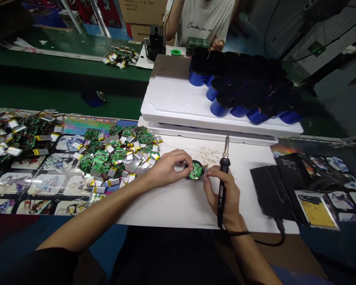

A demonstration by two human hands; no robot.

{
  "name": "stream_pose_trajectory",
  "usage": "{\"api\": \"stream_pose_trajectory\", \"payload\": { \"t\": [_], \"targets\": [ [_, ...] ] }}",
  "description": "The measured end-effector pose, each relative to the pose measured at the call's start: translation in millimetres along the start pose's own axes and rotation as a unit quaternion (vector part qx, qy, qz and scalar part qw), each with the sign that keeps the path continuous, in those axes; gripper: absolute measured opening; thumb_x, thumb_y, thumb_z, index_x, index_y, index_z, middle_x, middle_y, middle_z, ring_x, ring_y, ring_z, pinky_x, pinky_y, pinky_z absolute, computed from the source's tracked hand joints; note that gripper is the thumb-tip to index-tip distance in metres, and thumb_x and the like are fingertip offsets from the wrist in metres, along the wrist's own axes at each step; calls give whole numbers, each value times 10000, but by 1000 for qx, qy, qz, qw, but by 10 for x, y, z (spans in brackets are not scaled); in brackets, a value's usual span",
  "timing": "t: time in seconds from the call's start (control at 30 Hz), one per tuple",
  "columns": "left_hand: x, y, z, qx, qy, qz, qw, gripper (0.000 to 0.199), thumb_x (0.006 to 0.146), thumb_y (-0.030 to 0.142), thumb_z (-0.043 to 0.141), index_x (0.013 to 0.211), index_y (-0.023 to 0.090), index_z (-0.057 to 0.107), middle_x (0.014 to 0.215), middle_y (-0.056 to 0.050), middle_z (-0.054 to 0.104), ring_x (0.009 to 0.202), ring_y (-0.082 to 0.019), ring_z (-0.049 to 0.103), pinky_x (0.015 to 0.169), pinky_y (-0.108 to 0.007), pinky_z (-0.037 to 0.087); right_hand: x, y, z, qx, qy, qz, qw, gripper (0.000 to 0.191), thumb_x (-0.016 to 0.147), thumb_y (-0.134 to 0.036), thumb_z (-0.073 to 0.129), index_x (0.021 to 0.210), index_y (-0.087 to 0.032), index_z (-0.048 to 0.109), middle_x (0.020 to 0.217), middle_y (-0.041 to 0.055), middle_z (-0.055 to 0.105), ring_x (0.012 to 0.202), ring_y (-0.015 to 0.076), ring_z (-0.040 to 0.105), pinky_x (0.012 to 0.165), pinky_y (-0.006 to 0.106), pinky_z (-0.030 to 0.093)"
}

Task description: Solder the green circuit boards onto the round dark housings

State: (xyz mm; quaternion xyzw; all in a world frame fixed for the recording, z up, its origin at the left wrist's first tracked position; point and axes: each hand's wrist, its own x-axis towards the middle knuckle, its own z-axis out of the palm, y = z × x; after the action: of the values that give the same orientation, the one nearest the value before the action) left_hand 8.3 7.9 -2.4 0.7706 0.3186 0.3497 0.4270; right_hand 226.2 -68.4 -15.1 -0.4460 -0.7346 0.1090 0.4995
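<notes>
My left hand [166,168] grips a round black housing [195,171] with a green circuit board [195,171] exposed in its open face. My right hand [225,194] holds a soldering iron [224,178] upright in its fist, and its fingertips reach the housing's right edge. The iron's tip points up and away from the board. Both hands rest over a white sheet [178,206] scattered with solder crumbs [209,154]. A heap of green boards wired to flat silver batteries [118,152] lies just left of my left hand.
More wired boards [12,136] lie at far left on printed sheets. Blue cylinders with black tops [243,87] stand on a white foam box [195,105]. A black soldering station [273,190] sits at right. Across the bench, a co-worker [201,19] handles boards.
</notes>
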Motion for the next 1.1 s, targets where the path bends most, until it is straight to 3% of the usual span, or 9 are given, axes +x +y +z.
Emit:
{"api": "stream_pose_trajectory", "payload": {
  "t": [0.1,0.23,0.3,0.43,0.57,0.7,0.8,0.9,1.1],
  "targets": [
    [-22,-42,3,64,-25,66,995,54,993,170,658,958,189,695,982,-52,753,979,-198,658,896,-314,501,-49,-29,-184,32,3,57,998,252,990,-111,642,1195,-255,674,979,34,736,954,207,735,892,404,601],
    [-27,-71,11,99,-46,103,989,96,1013,152,605,967,199,674,979,-52,752,956,-200,644,908,-328,503,3,-88,-373,164,44,158,973,299,1066,-368,550,1339,-284,638,713,-34,651,609,155,603,539,279,487],
    [-22,-75,16,104,-47,108,988,105,1013,142,588,961,199,660,972,-51,747,942,-196,644,912,-330,504,64,-97,-449,222,59,203,952,373,1026,-441,622,1373,-304,607,730,-39,644,576,144,554,466,244,408],
    [-19,-75,31,103,-40,111,988,105,1014,162,572,948,202,643,958,-54,740,929,-197,648,910,-337,504,157,-79,-595,191,21,247,950,258,976,-356,745,1212,-253,725,851,19,716,627,139,618,469,248,451],
    [-26,-67,43,99,-40,106,989,109,1008,160,565,943,203,642,960,-57,738,937,-202,641,906,-341,505,155,-72,-622,171,30,203,964,263,1029,-389,702,1260,-266,721,936,49,796,633,166,718,461,274,522],
    [-29,-62,44,97,-30,116,988,111,1004,143,574,942,197,648,986,-60,743,962,-203,640,912,-337,504,56,-31,-480,141,-22,145,979,422,1107,-529,500,1402,-264,645,1039,89,842,636,187,784,504,314,597],
    [-27,-61,42,94,-22,125,987,104,1002,138,586,940,195,648,998,-60,752,962,-201,636,905,-332,501,3,31,-325,48,-66,60,995,252,1101,-288,572,1333,-266,667,1110,79,838,871,210,824,721,358,672],
    [-30,-66,40,95,-27,122,988,105,1009,145,587,943,194,652,997,-59,755,957,-202,628,899,-331,500,12,79,-178,-35,-105,-40,993,373,961,-101,735,1293,-251,656,1183,98,814,1100,260,779,918,442,660],
    [-42,-92,15,95,-52,96,989,96,1027,198,586,960,196,655,985,-68,745,963,-211,631,904,-343,497,38,93,-16,-59,-102,-61,991,432,925,-85,772,1292,-259,628,1098,80,794,1026,248,743,873,435,653]
  ]
}}
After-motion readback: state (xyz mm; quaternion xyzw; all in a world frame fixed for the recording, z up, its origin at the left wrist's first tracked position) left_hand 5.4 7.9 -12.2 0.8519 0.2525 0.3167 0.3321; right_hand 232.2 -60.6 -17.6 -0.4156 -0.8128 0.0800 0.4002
